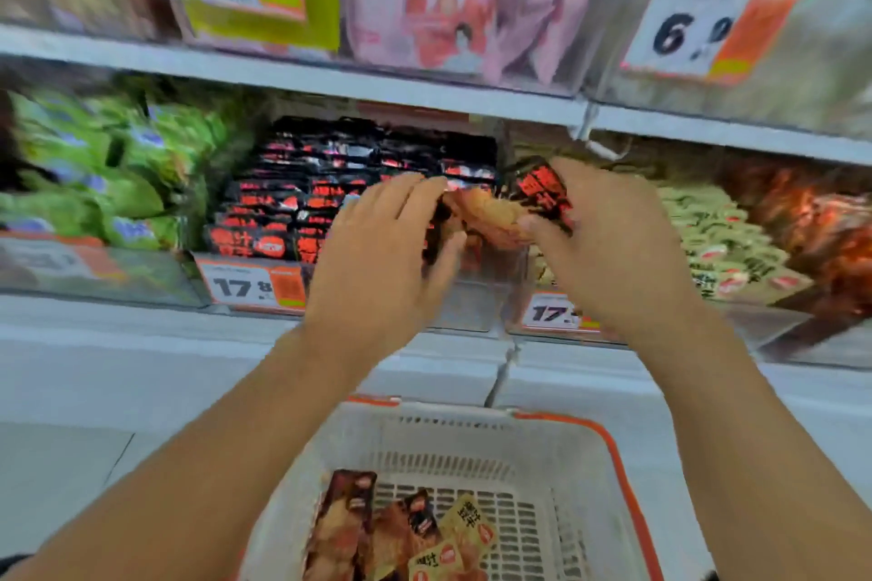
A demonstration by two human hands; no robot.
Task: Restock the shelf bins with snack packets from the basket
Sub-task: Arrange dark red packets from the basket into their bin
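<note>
We see our right hand (608, 250) pinching a small black-and-red snack packet (542, 196) with a brown picture on it, held up in front of the clear plastic shelf bin (472, 307) of stacked black-and-red packets (358, 184). Our left hand (382, 259) reaches in beside it, fingers spread and fairly straight, fingertips at the packet's left edge; whether they grip it we cannot tell. Both hands cover the bin's right front corner. Left of it sits a bin of green packets (94, 184), right a bin of pale yellow-green packets (722, 241). Orange-and-white price tags (255, 288) hang on the bin fronts. Below, the white slotted plastic basket with an orange rim (472, 443) holds brown and yellow packets (401, 533).
</note>
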